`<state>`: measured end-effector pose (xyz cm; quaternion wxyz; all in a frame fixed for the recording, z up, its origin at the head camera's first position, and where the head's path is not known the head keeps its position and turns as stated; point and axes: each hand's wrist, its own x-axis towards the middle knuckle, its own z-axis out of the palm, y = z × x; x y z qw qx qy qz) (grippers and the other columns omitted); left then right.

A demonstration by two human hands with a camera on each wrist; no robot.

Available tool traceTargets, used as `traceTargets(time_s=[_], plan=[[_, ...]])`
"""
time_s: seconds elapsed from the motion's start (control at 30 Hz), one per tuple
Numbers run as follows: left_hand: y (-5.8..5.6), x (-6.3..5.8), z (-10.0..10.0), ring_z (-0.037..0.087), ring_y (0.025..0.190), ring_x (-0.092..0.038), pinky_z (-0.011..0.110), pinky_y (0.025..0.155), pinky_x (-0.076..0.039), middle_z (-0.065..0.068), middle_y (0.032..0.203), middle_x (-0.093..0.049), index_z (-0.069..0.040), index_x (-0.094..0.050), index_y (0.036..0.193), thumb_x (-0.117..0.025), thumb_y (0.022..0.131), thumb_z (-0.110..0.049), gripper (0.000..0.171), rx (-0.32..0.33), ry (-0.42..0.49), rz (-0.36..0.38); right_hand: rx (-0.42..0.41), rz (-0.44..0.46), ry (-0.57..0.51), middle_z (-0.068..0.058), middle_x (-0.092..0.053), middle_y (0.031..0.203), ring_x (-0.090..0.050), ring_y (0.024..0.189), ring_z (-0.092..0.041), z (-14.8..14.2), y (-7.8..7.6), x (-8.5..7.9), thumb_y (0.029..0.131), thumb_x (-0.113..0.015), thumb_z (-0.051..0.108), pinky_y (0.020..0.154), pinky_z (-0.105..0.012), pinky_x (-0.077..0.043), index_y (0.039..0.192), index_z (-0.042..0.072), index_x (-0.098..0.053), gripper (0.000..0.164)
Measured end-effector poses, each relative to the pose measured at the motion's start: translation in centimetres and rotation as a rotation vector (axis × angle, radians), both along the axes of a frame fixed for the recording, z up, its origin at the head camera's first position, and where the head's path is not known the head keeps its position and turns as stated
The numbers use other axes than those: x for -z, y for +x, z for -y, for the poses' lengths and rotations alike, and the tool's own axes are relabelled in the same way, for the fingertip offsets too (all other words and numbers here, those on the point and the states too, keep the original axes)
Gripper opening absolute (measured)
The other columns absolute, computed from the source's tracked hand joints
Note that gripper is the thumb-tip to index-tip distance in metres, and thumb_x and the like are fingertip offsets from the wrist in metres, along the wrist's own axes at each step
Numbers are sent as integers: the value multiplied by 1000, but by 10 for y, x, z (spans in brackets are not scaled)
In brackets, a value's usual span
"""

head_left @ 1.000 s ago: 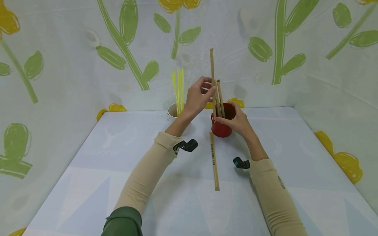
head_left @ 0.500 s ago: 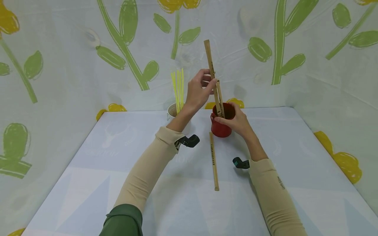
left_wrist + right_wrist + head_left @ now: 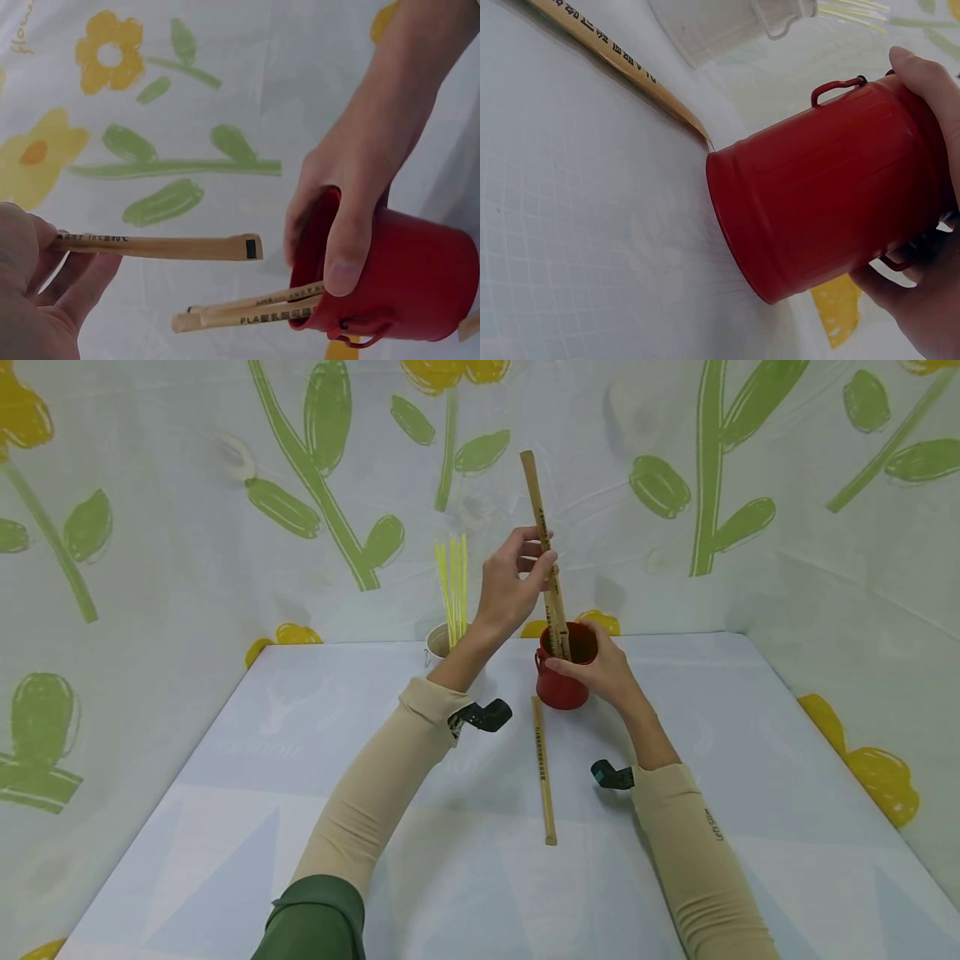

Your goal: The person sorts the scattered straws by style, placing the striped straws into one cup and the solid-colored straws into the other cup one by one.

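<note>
My left hand [image 3: 512, 583] pinches a paper-wrapped straw [image 3: 534, 489] above a small red bucket [image 3: 562, 692]. In the left wrist view the lower end of this wrapped straw [image 3: 187, 247] hangs free, short of the bucket's mouth. Other wrapped straws [image 3: 255, 309] lean inside the bucket and stick out over its rim. With thumb and fingers around the rim, my right hand [image 3: 606, 667] holds the bucket, which stands on the table. One more wrapped straw [image 3: 544, 777] lies on the table in front of it, dark print along its side.
Left of the red bucket stands a white bucket [image 3: 437, 642] holding several thin yellow sticks [image 3: 453, 585], partly behind my left forearm. The white table [image 3: 465, 877] reaches back to a wall sheet [image 3: 570, 427] printed with flowers.
My left hand has risen slightly and shifted right, lifting the straw, whose top now tilts left. My right hand and the red bucket have stayed put.
</note>
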<state>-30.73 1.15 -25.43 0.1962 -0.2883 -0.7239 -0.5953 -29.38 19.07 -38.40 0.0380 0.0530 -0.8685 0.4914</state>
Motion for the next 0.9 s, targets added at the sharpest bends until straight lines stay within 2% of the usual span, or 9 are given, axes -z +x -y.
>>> traceTargets(time_s=[0.3,0.53,0.9], plan=[[0,-1,-4,27,87,-70,24,72,-59,16,104,-68,-1,-56,124,-55,99,-8,26,11,-12,-7,-4,-8,-4,-4,-45,147,-40,136,-25,-1,0,-1,73,-79,59,103,-53,-47,148,23,-29,98],[0,5,-5,25,90,-70,28,76,-59,18,106,-68,0,-56,126,-53,100,-6,27,17,-18,44,-2,1,4,-4,-45,147,-40,136,-25,-1,0,0,73,-79,56,102,-53,-47,148,24,-30,95],[-4,24,-7,32,91,-68,33,77,-60,20,106,-67,1,-55,126,-52,100,-4,27,7,-38,63,-9,-13,-6,-3,-45,146,-41,135,-24,-1,0,-1,74,-80,55,101,-52,-48,148,23,-31,94]])
